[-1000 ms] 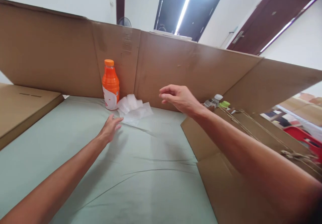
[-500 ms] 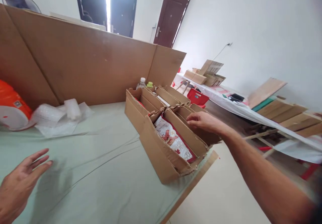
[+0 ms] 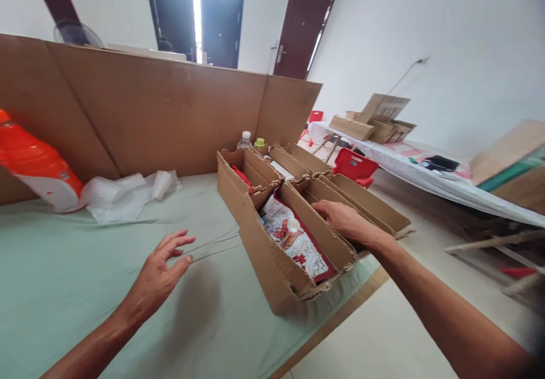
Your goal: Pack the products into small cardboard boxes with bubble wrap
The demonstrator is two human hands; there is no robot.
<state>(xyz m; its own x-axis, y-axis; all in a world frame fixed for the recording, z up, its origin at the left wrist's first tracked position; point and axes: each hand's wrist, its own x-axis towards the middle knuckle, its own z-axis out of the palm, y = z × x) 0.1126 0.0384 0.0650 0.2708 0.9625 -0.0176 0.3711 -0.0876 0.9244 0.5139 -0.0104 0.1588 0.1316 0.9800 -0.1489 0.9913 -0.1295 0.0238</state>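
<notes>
My right hand point(image 3: 347, 220) rests on the inner divider wall of an open cardboard box point(image 3: 272, 265) at the table's right edge; its fingers lie on the cardboard, gripping nothing that I can see. Inside the box lies a flat red-and-white printed packet point(image 3: 296, 237). My left hand point(image 3: 159, 268) hovers open above the pale green tablecloth point(image 3: 85, 288), left of the box, fingers spread. An orange drink bottle point(image 3: 38, 163) stands at the far left beside crumpled bubble wrap point(image 3: 128, 194).
A tall cardboard screen point(image 3: 170, 112) walls the back of the table. A clear bottle point(image 3: 244, 139) and a green cap point(image 3: 259, 142) stand behind the box. To the right are a red chair point(image 3: 354, 166) and a long table point(image 3: 426, 177) with boxes.
The view has swung right, from the bottle corner to the box. My right hand has come down onto the box's divider. My left hand has moved toward the box, still open.
</notes>
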